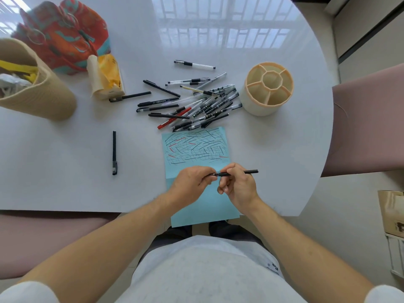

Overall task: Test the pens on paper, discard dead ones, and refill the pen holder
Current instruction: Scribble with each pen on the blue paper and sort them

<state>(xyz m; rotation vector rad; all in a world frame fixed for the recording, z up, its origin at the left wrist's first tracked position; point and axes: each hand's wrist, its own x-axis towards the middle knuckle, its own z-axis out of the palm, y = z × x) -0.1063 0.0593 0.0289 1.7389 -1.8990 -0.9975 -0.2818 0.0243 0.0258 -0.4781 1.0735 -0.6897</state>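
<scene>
Head-camera view, looking down on a round white table (65, 171): a person holds 1 black pen (238, 172) level above a sheet of light blue paper (205, 206) at the near edge. The left hand (192, 182) pinches the pen's left end with curled fingers, while the right hand (238, 184) grips the barrel between thumb and fingers, leaving the pen's right end sticking out beyond it. Whether the cap is on or coming off cannot be told. The far half of the paper is covered in black test strokes with a few red ones. Just beyond the paper lies a loose pile of pens (196, 103), mostly black and clear, with 1 red pen (175, 120) among them. To the right of the pile stands a cream pen holder (267, 90), round, with divided compartments. A single black pen (114, 152) lies apart on the left of the table. At the far left sit a beige ribbed basket (43, 92), a bright patterned bag (72, 33) and a yellow tissue pack (107, 77).
</scene>
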